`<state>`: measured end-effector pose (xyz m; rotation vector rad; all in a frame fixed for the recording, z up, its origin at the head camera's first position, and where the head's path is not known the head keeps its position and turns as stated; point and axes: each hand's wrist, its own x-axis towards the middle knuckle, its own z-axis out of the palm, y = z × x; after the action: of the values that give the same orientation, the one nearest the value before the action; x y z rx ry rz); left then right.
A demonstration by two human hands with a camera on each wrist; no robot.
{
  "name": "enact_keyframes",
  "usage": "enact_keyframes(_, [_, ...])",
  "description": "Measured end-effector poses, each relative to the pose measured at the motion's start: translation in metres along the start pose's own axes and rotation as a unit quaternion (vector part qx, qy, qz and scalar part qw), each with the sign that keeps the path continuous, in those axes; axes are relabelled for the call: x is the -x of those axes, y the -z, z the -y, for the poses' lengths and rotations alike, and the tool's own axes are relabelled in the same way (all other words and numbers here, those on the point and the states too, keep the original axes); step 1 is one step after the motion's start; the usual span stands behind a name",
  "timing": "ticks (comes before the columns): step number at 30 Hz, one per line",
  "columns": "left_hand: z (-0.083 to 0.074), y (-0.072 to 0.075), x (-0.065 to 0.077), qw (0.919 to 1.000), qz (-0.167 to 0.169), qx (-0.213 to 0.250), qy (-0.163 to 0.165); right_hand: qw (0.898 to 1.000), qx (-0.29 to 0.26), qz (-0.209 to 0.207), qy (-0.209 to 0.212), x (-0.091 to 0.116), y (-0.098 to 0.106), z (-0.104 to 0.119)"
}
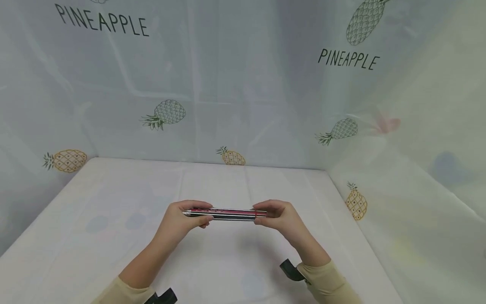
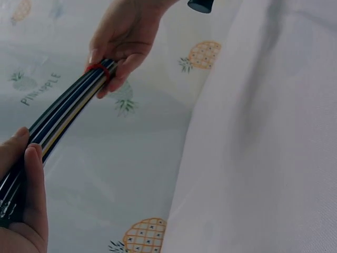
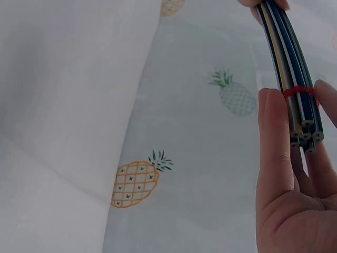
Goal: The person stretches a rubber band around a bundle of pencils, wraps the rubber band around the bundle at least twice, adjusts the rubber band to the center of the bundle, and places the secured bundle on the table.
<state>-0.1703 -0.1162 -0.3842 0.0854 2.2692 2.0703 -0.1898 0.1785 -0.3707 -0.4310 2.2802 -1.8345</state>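
A bundle of dark striped pencils [image 1: 232,214] is held level above the white table, between both hands. My left hand [image 1: 179,217] grips its left end with thumb and fingers. At the other end, my right hand [image 1: 282,216] pinches the bundle between thumb and fingers. A red rubber band [image 3: 299,91] circles the pencils near the right-hand end, right by the fingertips. Flat pencil ends with their lead cores [image 3: 306,136] face the right wrist camera. In the left wrist view, blue, green and yellowish stripes run along the pencils, whose near end is partly hidden by the left hand.
The white-covered table [image 1: 114,198] lies below the hands. Behind it and to the right hangs a pale curtain [image 1: 235,84] printed with pineapples and lettering. Dark wrist mounts [image 1: 291,270] show at both beige sleeves [image 1: 330,280].
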Motion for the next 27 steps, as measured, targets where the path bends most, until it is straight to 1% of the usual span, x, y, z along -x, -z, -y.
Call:
enact_keyframes(4, [0.001, 0.003, 0.002, 1.0000, -0.006, 0.008, 0.002, 1.000, -0.012, -0.008, -0.003, 0.001, 0.002, -0.003])
enact_keyframes(12, [0.002, 0.004, 0.005, 0.9998, -0.009, 0.020, 0.002, 0.999, -0.032, 0.003, 0.012, 0.000, 0.000, -0.003])
enact_keyframes(18, [0.001, 0.002, 0.004, 0.9997, -0.016, 0.017, 0.003, 1.000, -0.021, -0.003, 0.011, -0.002, -0.002, 0.000])
enact_keyframes(23, [0.000, 0.001, 0.001, 0.9997, -0.019, 0.018, 0.003, 1.000, 0.003, -0.022, 0.006, -0.004, -0.003, 0.004])
enact_keyframes(27, [-0.002, 0.000, -0.001, 0.9995, -0.025, 0.019, 0.000, 0.999, 0.007, -0.041, 0.007, -0.006, -0.006, 0.006])
